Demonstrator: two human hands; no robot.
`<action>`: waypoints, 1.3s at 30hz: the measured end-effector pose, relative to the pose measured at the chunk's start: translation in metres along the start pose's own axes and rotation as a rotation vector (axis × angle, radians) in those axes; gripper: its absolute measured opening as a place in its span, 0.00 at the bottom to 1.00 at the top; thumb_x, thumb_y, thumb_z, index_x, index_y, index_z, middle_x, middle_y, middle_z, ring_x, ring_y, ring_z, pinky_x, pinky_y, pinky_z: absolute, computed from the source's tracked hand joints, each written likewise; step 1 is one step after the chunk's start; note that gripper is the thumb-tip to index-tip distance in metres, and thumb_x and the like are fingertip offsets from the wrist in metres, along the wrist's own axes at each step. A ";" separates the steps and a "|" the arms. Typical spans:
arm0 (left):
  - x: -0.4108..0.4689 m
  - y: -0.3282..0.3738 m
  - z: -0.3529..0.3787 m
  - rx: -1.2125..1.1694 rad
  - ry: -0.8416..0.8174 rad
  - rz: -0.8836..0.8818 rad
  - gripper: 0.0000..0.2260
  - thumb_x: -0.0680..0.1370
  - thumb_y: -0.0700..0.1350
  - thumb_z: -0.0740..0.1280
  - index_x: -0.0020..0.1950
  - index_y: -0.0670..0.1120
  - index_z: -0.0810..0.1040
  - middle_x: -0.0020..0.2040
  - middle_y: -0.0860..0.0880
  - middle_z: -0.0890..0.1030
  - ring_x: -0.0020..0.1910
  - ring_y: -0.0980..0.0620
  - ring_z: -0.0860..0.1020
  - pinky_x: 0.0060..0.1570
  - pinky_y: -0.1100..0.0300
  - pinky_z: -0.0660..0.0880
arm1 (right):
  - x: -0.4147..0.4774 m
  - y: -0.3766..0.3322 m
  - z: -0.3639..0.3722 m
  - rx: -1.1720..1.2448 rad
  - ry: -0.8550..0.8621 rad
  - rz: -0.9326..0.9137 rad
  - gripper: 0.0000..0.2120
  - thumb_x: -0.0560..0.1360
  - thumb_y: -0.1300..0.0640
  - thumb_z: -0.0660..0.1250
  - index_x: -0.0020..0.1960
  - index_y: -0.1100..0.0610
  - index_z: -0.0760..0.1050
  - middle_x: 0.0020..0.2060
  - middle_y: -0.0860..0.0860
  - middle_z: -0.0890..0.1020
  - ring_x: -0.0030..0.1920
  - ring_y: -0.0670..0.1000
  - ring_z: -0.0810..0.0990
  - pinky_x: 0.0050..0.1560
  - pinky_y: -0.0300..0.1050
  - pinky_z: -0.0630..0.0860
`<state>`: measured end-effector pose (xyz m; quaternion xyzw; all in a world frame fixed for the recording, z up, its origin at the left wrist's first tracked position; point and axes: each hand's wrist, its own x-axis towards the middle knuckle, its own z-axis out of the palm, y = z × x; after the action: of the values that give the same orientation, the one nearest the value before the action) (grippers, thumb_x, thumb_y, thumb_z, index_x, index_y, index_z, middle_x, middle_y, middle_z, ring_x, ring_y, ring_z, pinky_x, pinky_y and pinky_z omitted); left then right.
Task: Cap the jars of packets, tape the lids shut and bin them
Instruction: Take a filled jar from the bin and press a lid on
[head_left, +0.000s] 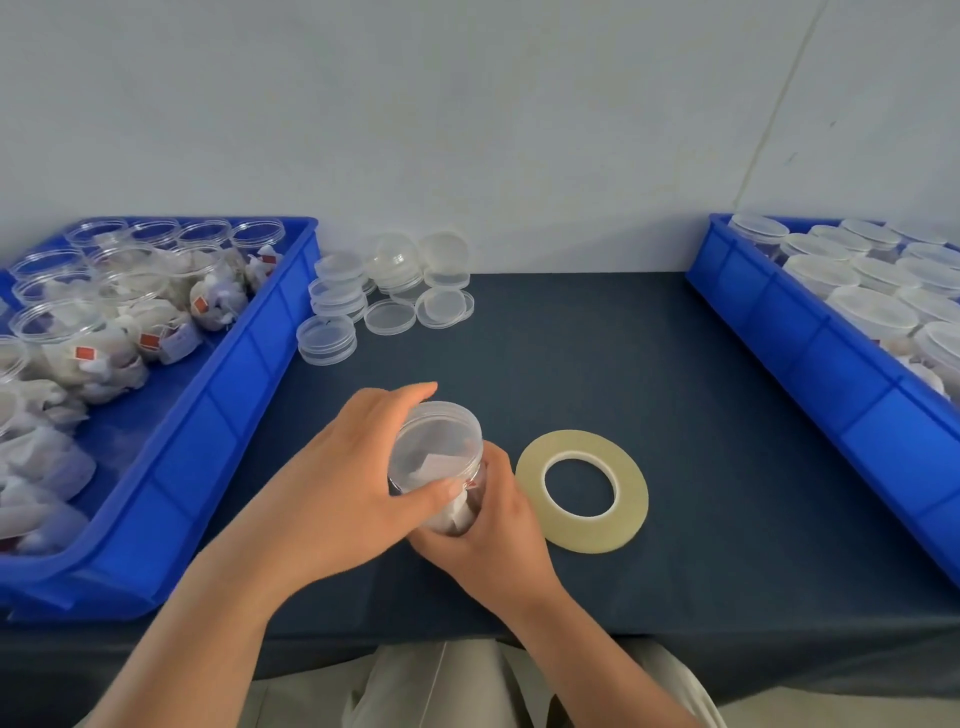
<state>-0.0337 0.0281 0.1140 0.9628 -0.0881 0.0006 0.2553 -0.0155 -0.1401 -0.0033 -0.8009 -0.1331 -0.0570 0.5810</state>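
Note:
A clear jar of packets (441, 493) stands near the table's front middle with a clear lid (434, 441) on top. My left hand (348, 478) grips the lid, thumb at its near rim and fingers round its far side. My right hand (493, 525) wraps round the jar's body from the right. A roll of pale tape (582, 535) lies flat just right of the jar. Loose clear lids (389, 291) are piled at the back of the table. The left blue bin (208, 426) holds open jars of packets (104, 332). The right blue bin (810, 343) holds capped jars (872, 312).
A dark cloth covers the table (675, 395), whose front edge runs just below my wrists. A pale wall stands behind. My lap in light trousers (441, 686) shows under the table edge.

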 end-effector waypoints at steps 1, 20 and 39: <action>0.000 0.001 0.000 0.044 -0.037 0.002 0.38 0.74 0.71 0.65 0.79 0.72 0.49 0.70 0.68 0.61 0.64 0.65 0.68 0.55 0.64 0.70 | 0.000 -0.001 0.000 -0.010 -0.001 -0.005 0.37 0.66 0.37 0.81 0.68 0.37 0.66 0.59 0.37 0.81 0.58 0.45 0.84 0.51 0.45 0.84; 0.016 0.038 0.025 0.264 0.007 -0.157 0.30 0.77 0.72 0.56 0.73 0.56 0.63 0.69 0.52 0.72 0.65 0.49 0.72 0.61 0.52 0.75 | 0.003 0.001 0.003 -0.145 -0.030 -0.076 0.27 0.66 0.40 0.78 0.59 0.36 0.68 0.52 0.36 0.78 0.52 0.44 0.81 0.42 0.32 0.74; 0.039 0.021 0.012 0.189 -0.121 0.363 0.15 0.73 0.72 0.65 0.48 0.63 0.73 0.55 0.64 0.81 0.56 0.58 0.77 0.53 0.54 0.77 | 0.002 -0.003 -0.004 -0.039 -0.115 -0.020 0.36 0.66 0.44 0.83 0.69 0.50 0.72 0.54 0.43 0.84 0.56 0.47 0.85 0.51 0.50 0.83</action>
<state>0.0005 -0.0023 0.1160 0.9491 -0.2747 -0.0029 0.1540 -0.0144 -0.1425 0.0009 -0.8128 -0.1732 -0.0191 0.5559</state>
